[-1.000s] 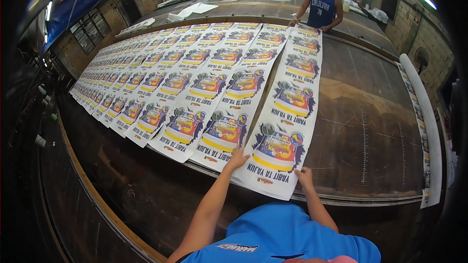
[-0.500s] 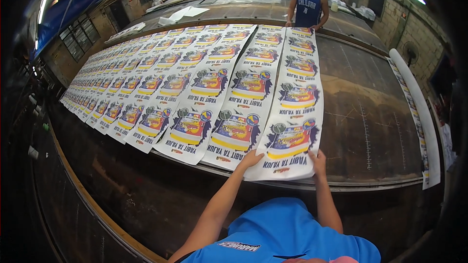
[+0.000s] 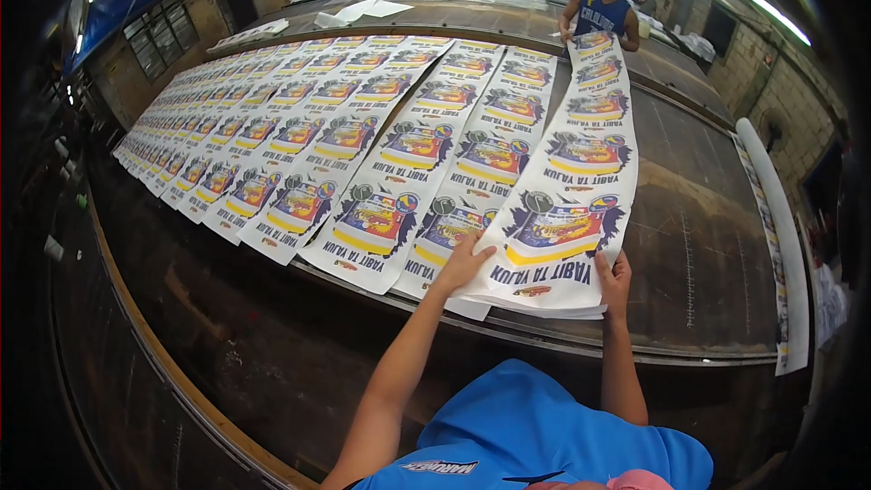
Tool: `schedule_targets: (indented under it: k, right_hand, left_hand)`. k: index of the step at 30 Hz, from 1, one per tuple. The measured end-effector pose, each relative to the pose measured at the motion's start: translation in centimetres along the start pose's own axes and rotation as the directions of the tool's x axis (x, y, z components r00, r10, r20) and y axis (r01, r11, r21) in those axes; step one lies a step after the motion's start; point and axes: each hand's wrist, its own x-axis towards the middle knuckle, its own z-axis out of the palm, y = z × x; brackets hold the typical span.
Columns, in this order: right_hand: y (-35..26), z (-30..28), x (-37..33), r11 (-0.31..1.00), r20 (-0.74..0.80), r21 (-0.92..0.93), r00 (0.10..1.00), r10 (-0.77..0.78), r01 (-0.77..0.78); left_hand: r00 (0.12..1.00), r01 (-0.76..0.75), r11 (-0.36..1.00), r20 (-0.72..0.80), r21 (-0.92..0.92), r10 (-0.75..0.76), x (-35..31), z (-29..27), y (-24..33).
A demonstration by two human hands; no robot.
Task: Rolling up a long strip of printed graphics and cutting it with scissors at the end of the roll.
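Observation:
A long white strip (image 3: 590, 159) printed with repeated colourful designs hangs slightly lifted over a dark table. My left hand (image 3: 464, 263) pinches its near left corner, thumb on top. At the near right edge my right hand (image 3: 614, 283) grips the same strip, fingers partly hidden beneath. Several white layers show along its near edge. Its far end is held up by a person (image 3: 606, 9) in a blue sleeveless top across the table. Just to the left lies a matching printed strip (image 3: 508, 104), partly covered near my left hand. Whether the strips are paper or cloth, I cannot tell.
Many matching printed strips (image 3: 272, 127) lie side by side across the left of the table. Bare dark tabletop (image 3: 694, 218) shows at right, ending at a white roll (image 3: 776, 218). Another long table (image 3: 435, 2) with white sheets stands behind.
Both hands have moved up with the strip, which has shifted right and lifted. A matching strip now shows where it lay. The other person has raised the far end.

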Motion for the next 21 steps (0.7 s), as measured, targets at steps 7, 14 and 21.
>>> schedule_targets:
  k: [7,14,21]
  right_hand:
    - [9.9,3.6,-1.7,0.95,0.083,0.169,0.964,0.253,-0.263]
    - [22.6,6.0,-4.3,0.568,-0.151,-0.172,0.591,0.793,-0.805]
    - [22.7,8.2,-2.6,0.515,-0.203,-0.229,0.558,0.805,-0.826]
  left_hand:
    - [0.975,-0.01,0.983,-0.217,0.185,0.051,0.2,-10.2,-4.3]
    - [0.973,0.212,0.848,-0.189,0.486,-0.135,0.1,-17.7,-17.6]
    - [0.977,0.211,0.747,-0.113,0.631,-0.18,-0.7,-18.3,-21.4]
